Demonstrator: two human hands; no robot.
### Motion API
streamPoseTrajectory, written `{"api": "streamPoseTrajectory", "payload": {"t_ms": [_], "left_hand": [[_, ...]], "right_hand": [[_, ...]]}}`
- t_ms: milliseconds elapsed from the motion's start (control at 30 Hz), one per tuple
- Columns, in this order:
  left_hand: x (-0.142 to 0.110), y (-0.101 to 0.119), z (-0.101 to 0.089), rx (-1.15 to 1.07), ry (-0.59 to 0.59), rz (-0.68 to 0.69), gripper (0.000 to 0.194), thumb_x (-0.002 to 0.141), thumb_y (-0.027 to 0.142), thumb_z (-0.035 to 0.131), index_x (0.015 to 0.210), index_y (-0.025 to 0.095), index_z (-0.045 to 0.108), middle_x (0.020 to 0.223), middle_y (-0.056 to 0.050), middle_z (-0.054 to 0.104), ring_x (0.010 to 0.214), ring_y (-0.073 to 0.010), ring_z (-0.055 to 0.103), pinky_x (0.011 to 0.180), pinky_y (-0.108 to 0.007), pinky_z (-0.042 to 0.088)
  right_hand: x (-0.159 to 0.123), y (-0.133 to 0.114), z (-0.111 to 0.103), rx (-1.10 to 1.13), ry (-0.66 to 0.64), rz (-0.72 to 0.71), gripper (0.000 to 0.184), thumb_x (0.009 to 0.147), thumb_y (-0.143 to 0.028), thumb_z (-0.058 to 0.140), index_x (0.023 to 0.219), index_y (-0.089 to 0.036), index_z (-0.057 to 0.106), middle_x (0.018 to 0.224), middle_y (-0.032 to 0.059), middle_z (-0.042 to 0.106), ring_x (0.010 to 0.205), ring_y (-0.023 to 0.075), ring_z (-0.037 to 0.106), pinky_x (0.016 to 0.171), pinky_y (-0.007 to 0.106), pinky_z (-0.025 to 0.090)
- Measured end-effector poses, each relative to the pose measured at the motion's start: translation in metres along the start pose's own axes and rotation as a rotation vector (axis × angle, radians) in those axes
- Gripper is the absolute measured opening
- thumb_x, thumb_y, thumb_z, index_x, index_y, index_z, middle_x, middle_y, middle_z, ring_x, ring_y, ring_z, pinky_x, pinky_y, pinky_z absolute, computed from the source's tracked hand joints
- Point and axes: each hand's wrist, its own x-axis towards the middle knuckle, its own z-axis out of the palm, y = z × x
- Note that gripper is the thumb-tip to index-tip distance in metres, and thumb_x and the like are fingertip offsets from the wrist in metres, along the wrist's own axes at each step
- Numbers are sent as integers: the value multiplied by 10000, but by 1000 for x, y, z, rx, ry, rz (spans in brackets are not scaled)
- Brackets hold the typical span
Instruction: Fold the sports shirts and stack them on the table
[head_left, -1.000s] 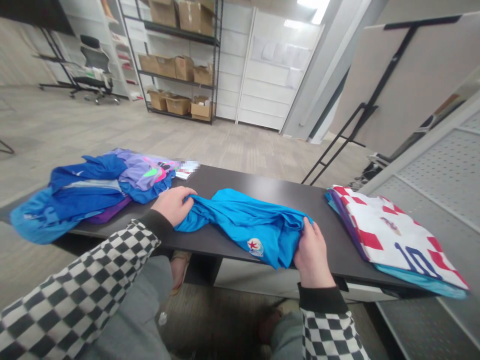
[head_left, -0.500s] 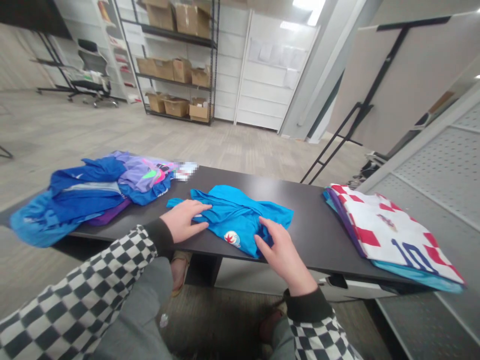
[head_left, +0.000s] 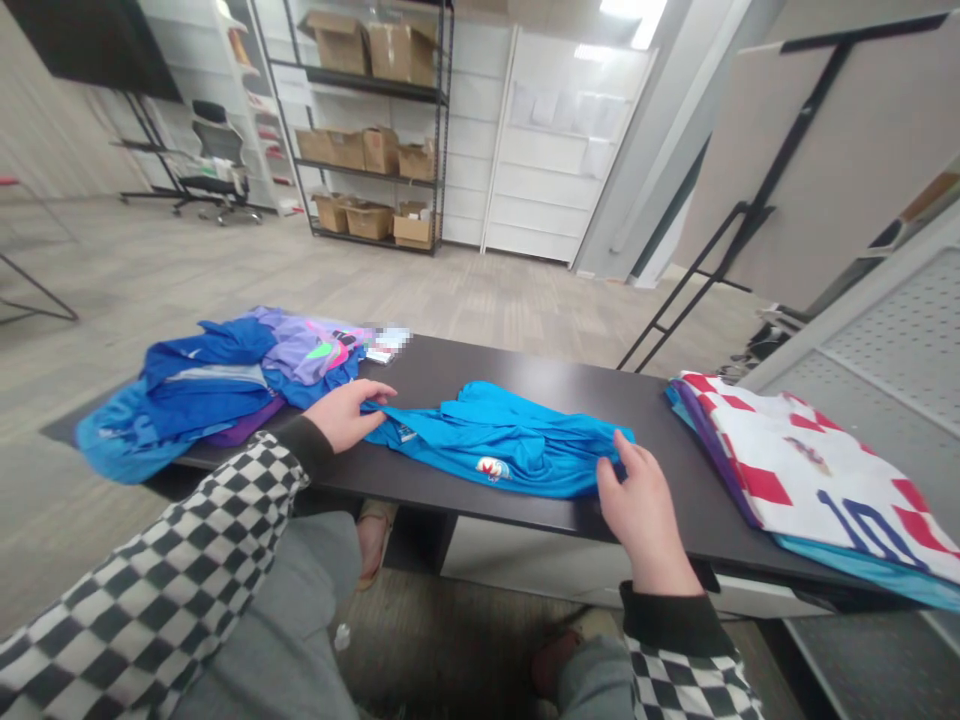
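Observation:
A bright blue shirt (head_left: 517,440) with a round white and red badge lies crumpled and drawn out lengthwise on the dark table. My left hand (head_left: 346,412) grips its left end between thumb and fingers, beside a small label in the cloth. At the opposite end, my right hand (head_left: 643,495) pinches the fabric near the table's front edge. Folds run across the shirt between both hands.
Left of the shirt is a loose heap of blue and purple clothes (head_left: 210,375). A folded stack topped by a red and white checked jersey (head_left: 810,460) sits at the right. Behind the dark table (head_left: 570,372) stand a shelf with cardboard boxes (head_left: 367,220) and a board on a stand (head_left: 817,170).
My hands have moved apart, the right one to the right and the left slightly left. Between them the blue shirt has become longer and flatter. The camera view has shifted a little left.

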Motion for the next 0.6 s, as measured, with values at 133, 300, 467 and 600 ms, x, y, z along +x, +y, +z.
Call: {"api": "streamPoseTrajectory", "payload": {"t_ms": [133,300,467,600], "left_hand": [[3,12,-1,47,82,51,390,870,499,606,991,212,841,1035,-106,796,1014,-293,746,1016,-425,594],[-4,43,-5,54,149,-81,408,917,484,588,1069,208,846,723,-14,696,702,-220,666,705,-318,532],[-10,50,-3,-32,133,-170,370,940,467,577,1128,214,771,580,43,582,553,-195,586,533,-288,397],[-7,48,5,-308,105,-308,365,946,490,585,1189,233,674,548,68,553,461,-188,537,476,-279,372]], "right_hand": [[-18,-40,9,207,-20,-267,518,1073,-375,558,1546,-202,681,1574,173,669,1524,350,575,1303,565,453],[-31,-90,30,267,-241,-395,575,1081,-273,539,1651,-208,576,1668,186,587,1537,349,560,1265,576,490],[-37,-120,23,68,-436,-352,372,1026,-182,626,1362,-205,785,1227,160,798,1124,356,727,1025,533,594],[-68,-159,-7,128,-583,-427,222,1019,-133,634,1117,-219,814,1122,112,781,1078,307,715,991,447,582]]}}
